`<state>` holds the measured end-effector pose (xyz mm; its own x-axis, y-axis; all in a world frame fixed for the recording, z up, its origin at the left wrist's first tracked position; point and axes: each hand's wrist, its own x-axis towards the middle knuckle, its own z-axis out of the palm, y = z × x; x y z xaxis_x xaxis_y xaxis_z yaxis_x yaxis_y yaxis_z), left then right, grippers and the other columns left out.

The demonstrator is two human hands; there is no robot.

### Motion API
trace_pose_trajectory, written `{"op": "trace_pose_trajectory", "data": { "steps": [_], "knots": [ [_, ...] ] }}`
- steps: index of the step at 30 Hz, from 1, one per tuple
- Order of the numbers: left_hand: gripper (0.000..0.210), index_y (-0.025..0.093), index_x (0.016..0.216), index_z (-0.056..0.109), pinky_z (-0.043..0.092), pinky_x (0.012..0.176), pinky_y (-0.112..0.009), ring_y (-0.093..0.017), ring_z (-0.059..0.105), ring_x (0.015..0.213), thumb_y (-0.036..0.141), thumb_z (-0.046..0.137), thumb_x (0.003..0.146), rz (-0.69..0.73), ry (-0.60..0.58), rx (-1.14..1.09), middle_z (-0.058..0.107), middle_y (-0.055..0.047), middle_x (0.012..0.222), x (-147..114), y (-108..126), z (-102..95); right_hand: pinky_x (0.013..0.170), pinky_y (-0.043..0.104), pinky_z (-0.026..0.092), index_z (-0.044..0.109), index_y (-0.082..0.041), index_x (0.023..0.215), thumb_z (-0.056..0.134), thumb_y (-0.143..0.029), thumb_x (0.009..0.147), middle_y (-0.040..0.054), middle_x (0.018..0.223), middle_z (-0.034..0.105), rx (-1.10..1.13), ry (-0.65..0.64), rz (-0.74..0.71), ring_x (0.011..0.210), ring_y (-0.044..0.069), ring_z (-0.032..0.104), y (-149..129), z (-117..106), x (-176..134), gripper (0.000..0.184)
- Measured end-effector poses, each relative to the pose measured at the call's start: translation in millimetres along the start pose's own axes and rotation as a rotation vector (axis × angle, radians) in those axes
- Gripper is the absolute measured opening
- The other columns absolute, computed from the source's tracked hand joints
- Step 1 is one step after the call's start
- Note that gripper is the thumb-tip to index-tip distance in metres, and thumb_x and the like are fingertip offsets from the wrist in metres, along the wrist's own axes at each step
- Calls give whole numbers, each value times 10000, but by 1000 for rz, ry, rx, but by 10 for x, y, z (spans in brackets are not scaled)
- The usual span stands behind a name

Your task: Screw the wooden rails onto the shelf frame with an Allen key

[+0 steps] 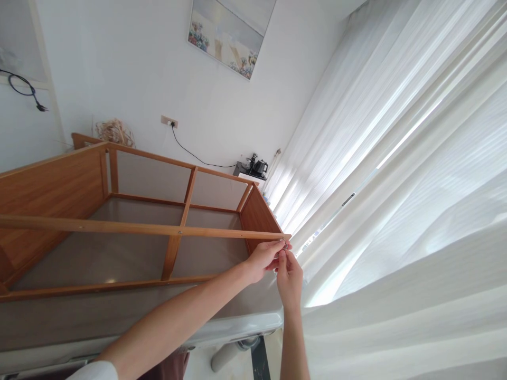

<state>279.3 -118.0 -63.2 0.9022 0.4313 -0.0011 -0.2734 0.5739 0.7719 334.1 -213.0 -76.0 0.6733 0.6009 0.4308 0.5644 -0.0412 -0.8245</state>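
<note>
A long wooden frame (130, 226) with slatted sides and solid end panels stretches across the view. At its near right corner, both of my hands meet just under the top rail. My left hand (264, 257) comes in from the left, its fingers pinched around a small metal piece (284, 244) whose kind I cannot make out. Close below it, my right hand (289, 272) reaches up with thumb and fingers closed at the same small piece. The fingers partly cover it, so how it sits against the rail is hidden.
White curtains (396, 200) hang right beside my hands. Behind the frame, a black kettle (260, 167) stands on a small cabinet, with a cord running to a wall socket (169, 121). A framed painting (232, 39) hangs above. A grey pipe (232, 356) lies below.
</note>
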Motion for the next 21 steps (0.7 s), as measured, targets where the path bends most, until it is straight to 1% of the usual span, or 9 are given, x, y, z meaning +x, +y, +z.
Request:
{"op": "trace_pose_trajectory", "data": {
  "steps": [6, 10, 12, 14, 16, 17, 19, 20, 21],
  "knots": [
    [474, 127, 1043, 723, 254, 454, -213, -99, 518, 606, 507, 722, 759, 41, -66, 44, 590, -45, 762, -89, 76, -17, 596, 280, 496, 637, -181, 1046, 458, -590, 943, 60, 838, 735, 30, -16, 27, 632, 184, 664, -50, 29, 16, 458],
    [494, 118, 1137, 687, 338, 517, -231, -107, 546, 629, 473, 706, 795, 90, -93, 123, 635, -64, 829, -96, 88, -112, 582, 283, 484, 644, -186, 1043, 471, -587, 937, 39, 747, 720, 26, -18, 54, 560, 176, 641, -105, 45, 28, 449],
    [473, 113, 1173, 668, 385, 567, -248, -117, 567, 639, 425, 694, 819, 109, -116, 180, 670, -80, 877, -145, 87, -194, 590, 283, 484, 649, -188, 1039, 478, -587, 933, 42, 766, 725, 27, -18, 60, 578, 177, 643, -104, 43, 35, 447],
    [427, 123, 1190, 662, 432, 642, -268, -161, 624, 736, 371, 674, 843, 153, -145, 321, 702, -99, 951, -282, 129, -272, 589, 279, 482, 649, -189, 1007, 489, -592, 924, 51, 824, 728, 29, -9, 59, 604, 175, 643, -90, 37, 41, 442],
    [394, 180, 1253, 630, 453, 717, -275, -206, 661, 869, 327, 608, 888, 286, -149, 731, 721, -84, 989, -509, 250, -306, 579, 270, 478, 638, -191, 983, 493, -592, 922, 52, 876, 720, 36, -7, 64, 604, 161, 634, -79, 29, 43, 430],
    [363, 207, 1257, 624, 449, 712, -278, -213, 669, 856, 306, 561, 913, 329, -146, 960, 729, -65, 933, -639, 342, -297, 574, 264, 476, 632, -194, 981, 492, -590, 924, 48, 891, 714, 42, -8, 69, 593, 151, 628, -79, 26, 43, 424],
    [239, 213, 1005, 702, 416, 651, -269, -201, 661, 725, 251, 474, 943, 410, -105, 1341, 701, -30, 746, -870, 576, -221, 571, 257, 473, 622, -200, 987, 488, -583, 928, 37, 901, 708, 49, -14, 81, 572, 137, 622, -88, 21, 39, 410],
    [274, 211, 851, 699, 402, 635, -266, -186, 646, 686, 220, 443, 947, 459, -107, 1482, 682, -21, 709, -945, 704, -161, 574, 255, 471, 621, -203, 985, 490, -581, 928, 34, 894, 709, 44, -12, 84, 571, 136, 622, -96, 20, 36, 405],
    [303, 211, 783, 676, 401, 643, -263, -175, 639, 695, 205, 426, 954, 525, -125, 1572, 681, -12, 722, -981, 830, -94, 578, 254, 469, 623, -205, 983, 492, -580, 928, 32, 883, 713, 35, -7, 84, 569, 136, 621, -104, 20, 33, 401]
  ]
}}
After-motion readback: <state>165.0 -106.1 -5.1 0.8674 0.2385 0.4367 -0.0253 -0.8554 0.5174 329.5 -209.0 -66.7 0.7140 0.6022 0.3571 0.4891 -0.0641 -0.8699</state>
